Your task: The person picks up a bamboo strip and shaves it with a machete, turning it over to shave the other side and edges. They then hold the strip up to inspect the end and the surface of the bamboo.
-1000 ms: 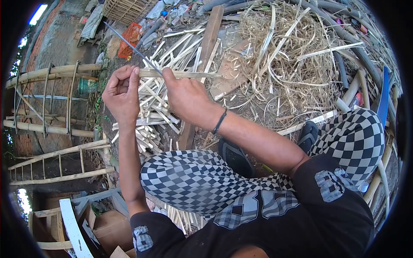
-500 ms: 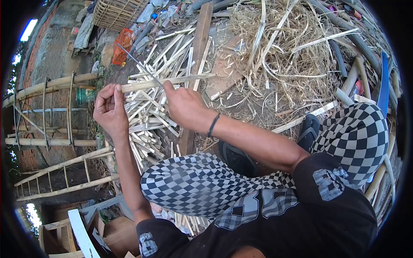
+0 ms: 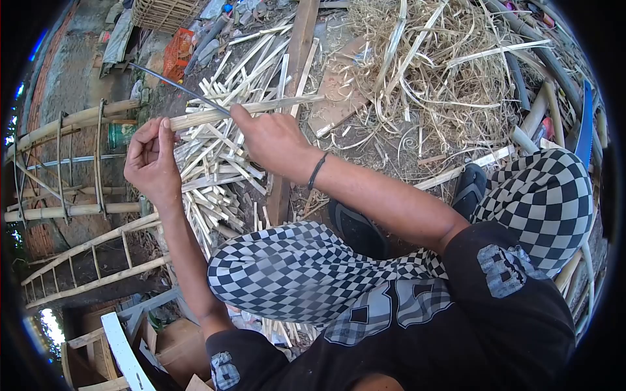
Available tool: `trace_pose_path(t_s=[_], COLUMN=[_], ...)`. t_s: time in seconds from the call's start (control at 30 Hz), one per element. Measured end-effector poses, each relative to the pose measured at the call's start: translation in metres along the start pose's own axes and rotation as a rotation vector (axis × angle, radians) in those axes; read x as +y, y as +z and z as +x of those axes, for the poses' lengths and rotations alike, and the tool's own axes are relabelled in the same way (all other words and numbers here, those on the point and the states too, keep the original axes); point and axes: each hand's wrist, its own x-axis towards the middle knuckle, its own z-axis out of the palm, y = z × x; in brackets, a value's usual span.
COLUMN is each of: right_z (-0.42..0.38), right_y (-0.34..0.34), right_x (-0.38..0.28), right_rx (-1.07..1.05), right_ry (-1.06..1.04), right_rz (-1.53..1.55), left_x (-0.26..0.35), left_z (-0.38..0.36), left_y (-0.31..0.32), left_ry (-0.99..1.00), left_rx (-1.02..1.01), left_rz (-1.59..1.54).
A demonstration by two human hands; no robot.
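My left hand [image 3: 151,159] pinches one end of a long pale bamboo strip [image 3: 261,107] that runs level out to the right. My right hand [image 3: 268,138] grips a long thin knife blade [image 3: 176,85], whose edge meets the strip just above my knuckles. The blade points up and to the left. Both hands hover over a heap of short split bamboo pieces [image 3: 215,163] on the ground. My knees in checkered trousers [image 3: 287,267] fill the lower middle.
A tangle of bamboo shavings [image 3: 430,72] lies at the upper right, beside a wooden plank [image 3: 297,72]. Bamboo ladder-like frames [image 3: 78,163] stand at the left. A woven basket [image 3: 173,13] sits at the top, a blue saw [image 3: 582,130] at the right edge.
My left hand has drawn left and slightly down along the strip, and the strip with it. The right hand and blade have shifted a little left and up.
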Motion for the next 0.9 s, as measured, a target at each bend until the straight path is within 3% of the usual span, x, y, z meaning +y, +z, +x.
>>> trace_pose_path(t_s=[0.03, 0.1, 0.17, 0.33, 0.4, 0.47, 0.57, 0.7, 0.77, 0.83, 0.9], right_z=[-0.003, -0.012, -0.007, -0.002, -0.002, -0.009, -0.019, -0.005, -0.004, -0.013, -0.027], right_y=[0.014, 0.041, 0.045, 0.015, 0.014, 0.046, 0.054, 0.040, 0.025, 0.035, 0.046], right_x=[0.024, 0.078, 0.072, 0.021, 0.023, 0.083, 0.119, 0.069, 0.048, 0.074, 0.115], right_rx=[-0.006, 0.014, -0.002, -0.108, -0.091, -0.049, -0.049, -0.067, -0.124, -0.131, -0.103], right_ry=[0.003, 0.241, 0.237, 0.181, 0.007, 0.174, 0.236, 0.226, 0.071, 0.031, 0.250], right_rz=[0.007, -0.018, -0.071, -0.068, -0.030, -0.090, -0.239, -0.212, -0.141, -0.125, -0.189], left_x=[0.002, 0.000, -0.017, -0.016, -0.010, -0.011, -0.028, -0.031, -0.025, -0.021, -0.026], left_z=[-0.002, -0.001, 0.002, -0.004, -0.006, -0.009, -0.007, -0.008, -0.010, -0.011, -0.010], left_y=[0.000, -0.006, -0.019, -0.019, -0.013, -0.016, -0.027, -0.026, -0.021, -0.020, -0.023], left_ry=[0.025, 0.017, -0.078, -0.060, -0.053, -0.043, -0.128, -0.094, -0.098, -0.079, -0.089], left_rx=[-0.001, 0.017, 0.034, 0.038, 0.035, 0.025, 0.048, 0.041, 0.042, 0.036, 0.033], left_rz=[-0.018, -0.010, 0.068, 0.060, 0.050, 0.056, 0.078, 0.073, 0.025, 0.030, 0.047])
